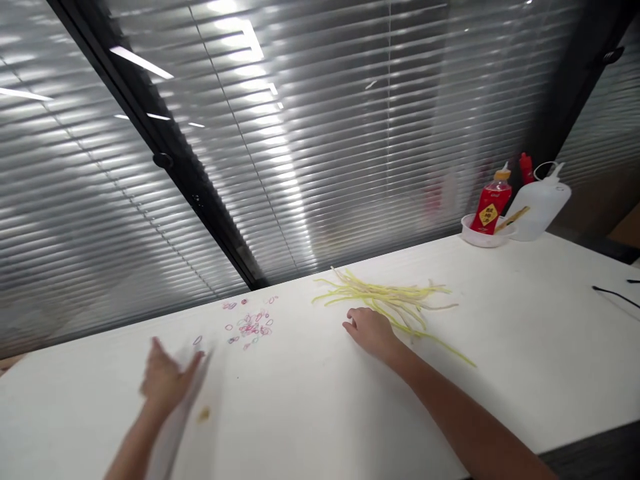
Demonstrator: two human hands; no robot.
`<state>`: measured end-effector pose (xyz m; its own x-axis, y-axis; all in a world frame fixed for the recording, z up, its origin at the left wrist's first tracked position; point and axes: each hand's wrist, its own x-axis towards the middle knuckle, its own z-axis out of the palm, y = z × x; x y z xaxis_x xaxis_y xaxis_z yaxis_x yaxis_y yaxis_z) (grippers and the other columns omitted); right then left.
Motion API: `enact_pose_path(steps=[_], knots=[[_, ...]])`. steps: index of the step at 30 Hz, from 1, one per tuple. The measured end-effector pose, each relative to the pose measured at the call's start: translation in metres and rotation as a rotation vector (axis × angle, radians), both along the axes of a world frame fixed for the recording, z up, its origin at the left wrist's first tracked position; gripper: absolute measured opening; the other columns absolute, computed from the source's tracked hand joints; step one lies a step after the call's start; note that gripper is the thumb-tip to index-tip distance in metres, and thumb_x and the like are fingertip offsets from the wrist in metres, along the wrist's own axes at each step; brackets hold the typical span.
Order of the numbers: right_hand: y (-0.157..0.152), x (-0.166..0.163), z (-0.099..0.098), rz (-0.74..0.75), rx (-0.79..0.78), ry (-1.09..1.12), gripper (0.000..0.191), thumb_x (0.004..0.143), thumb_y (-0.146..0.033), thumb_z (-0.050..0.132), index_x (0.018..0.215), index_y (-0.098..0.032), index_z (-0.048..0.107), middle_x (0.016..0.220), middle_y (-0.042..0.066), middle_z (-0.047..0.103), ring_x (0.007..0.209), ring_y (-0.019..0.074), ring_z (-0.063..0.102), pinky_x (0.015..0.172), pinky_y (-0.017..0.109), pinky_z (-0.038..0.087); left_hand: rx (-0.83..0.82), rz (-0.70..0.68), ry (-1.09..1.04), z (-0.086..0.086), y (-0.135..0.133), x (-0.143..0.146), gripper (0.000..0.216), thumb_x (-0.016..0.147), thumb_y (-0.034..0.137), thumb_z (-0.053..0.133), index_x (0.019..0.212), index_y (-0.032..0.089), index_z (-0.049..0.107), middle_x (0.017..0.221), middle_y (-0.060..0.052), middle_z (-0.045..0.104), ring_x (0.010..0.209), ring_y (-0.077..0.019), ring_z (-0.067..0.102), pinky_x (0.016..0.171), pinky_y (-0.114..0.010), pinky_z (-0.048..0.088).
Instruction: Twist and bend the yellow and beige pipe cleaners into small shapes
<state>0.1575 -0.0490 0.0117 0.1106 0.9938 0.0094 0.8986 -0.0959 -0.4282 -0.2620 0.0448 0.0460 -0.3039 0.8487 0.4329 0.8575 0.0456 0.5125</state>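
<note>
My left hand (167,375) is over the left part of the white table, blurred by motion, thumb and fingers spread, with nothing seen in it. Just beyond its thumb lies a single small purple loop (198,340). Farther right is a loose heap of small pink, red and purple loops (254,327), which look like rubber bands. My right hand (371,329) is at the near edge of a bundle of long, thin yellow and pale strands (385,292). Its fingers are loosely curled, with a gap between thumb and forefinger. One strand (450,350) sticks out past the wrist.
At the far right, a shallow pink dish (485,239) holds a red bottle (493,203) with a yellow cap. Beside it stands a translucent squeeze bottle (541,203). A small blurred yellowish spot (204,415) is near my left forearm. Window blinds (340,133) rise behind the table (300,413).
</note>
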Motion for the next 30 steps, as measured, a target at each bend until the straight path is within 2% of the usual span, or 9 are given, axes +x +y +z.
enact_pose_path(steps=[3,7,9,11,15,19,23,27,30], knots=[[0.007,0.001,-0.013,-0.010,0.084,-0.037,0.022,0.088,-0.030,0.045,0.097,-0.020,0.063,0.093,0.006,0.066,0.087,0.0190,0.058,0.068,0.027,0.037,-0.071,-0.226,0.177,-0.031,0.005,0.091,0.095,0.072,0.050,0.058,0.142,0.003,0.015,0.146,-0.028,0.025,0.134,-0.0392,0.027,0.104,-0.054,0.029],[0.011,0.006,-0.025,-0.039,0.218,-0.045,0.022,0.087,-0.028,0.049,0.103,-0.021,0.062,0.099,0.006,0.063,0.099,0.0213,0.053,0.084,0.031,0.035,-0.123,-0.521,0.169,-0.060,-0.020,0.226,0.080,0.085,0.040,0.044,0.146,0.009,0.002,0.150,-0.023,0.020,0.138,-0.0307,0.021,0.106,-0.050,0.025],[0.012,0.009,-0.027,-0.067,0.274,-0.021,0.019,0.086,-0.027,0.050,0.100,-0.021,0.061,0.101,0.006,0.061,0.099,0.0207,0.053,0.086,0.030,0.035,-0.139,-0.620,0.162,-0.066,-0.031,0.274,0.074,0.088,0.037,0.039,0.146,0.014,0.000,0.152,-0.019,0.016,0.139,-0.0286,0.018,0.106,-0.052,0.025],[0.012,0.011,-0.027,-0.100,0.315,-0.003,0.016,0.086,-0.027,0.050,0.096,-0.020,0.060,0.103,0.006,0.059,0.097,0.0198,0.052,0.084,0.029,0.035,-0.144,-0.670,0.202,-0.067,-0.037,0.300,0.062,0.091,0.032,0.035,0.147,0.020,0.010,0.152,-0.015,0.021,0.138,-0.0291,0.021,0.105,-0.055,0.022],[0.015,0.015,-0.028,-0.119,0.326,-0.040,0.019,0.085,-0.027,0.052,0.101,-0.019,0.057,0.109,0.009,0.055,0.099,0.0220,0.051,0.086,0.031,0.035,-0.154,-0.799,0.260,-0.067,-0.037,0.302,0.043,0.091,0.023,0.033,0.132,0.023,0.045,0.135,-0.011,0.050,0.126,-0.0273,0.040,0.103,-0.050,0.028],[0.020,0.020,-0.032,-0.130,0.295,-0.092,0.026,0.085,-0.029,0.052,0.109,-0.020,0.055,0.113,0.010,0.054,0.103,0.0241,0.048,0.086,0.034,0.034,-0.087,-0.853,0.133,-0.066,-0.030,0.290,0.038,0.086,0.012,0.035,0.115,0.015,0.060,0.107,-0.013,0.064,0.100,-0.0228,0.058,0.090,-0.039,0.043],[0.022,0.025,-0.033,-0.147,0.296,-0.109,0.031,0.086,-0.029,0.051,0.116,-0.023,0.053,0.118,0.009,0.052,0.103,0.0240,0.048,0.086,0.034,0.033,-0.046,-0.888,-0.162,-0.065,-0.028,0.291,0.028,0.086,0.018,0.043,0.099,0.018,0.068,0.097,-0.009,0.068,0.092,-0.0204,0.061,0.086,-0.035,0.046],[0.023,0.035,-0.031,-0.199,0.282,-0.134,0.026,0.087,-0.028,0.048,0.111,-0.024,0.058,0.114,0.008,0.054,0.101,0.0232,0.048,0.084,0.035,0.033,-0.113,-0.775,-0.614,-0.062,-0.022,0.286,0.021,0.078,0.031,0.059,0.087,0.017,0.071,0.091,-0.008,0.071,0.086,-0.0208,0.064,0.081,-0.034,0.049],[0.024,0.045,-0.028,-0.273,0.251,-0.171,0.024,0.090,-0.027,0.043,0.104,-0.022,0.061,0.110,0.009,0.056,0.099,0.0235,0.049,0.080,0.035,0.032,-0.111,-0.718,-0.752,-0.047,-0.008,0.270,0.023,0.071,0.033,0.066,0.084,0.015,0.072,0.083,-0.008,0.073,0.081,-0.0214,0.066,0.078,-0.035,0.051]])
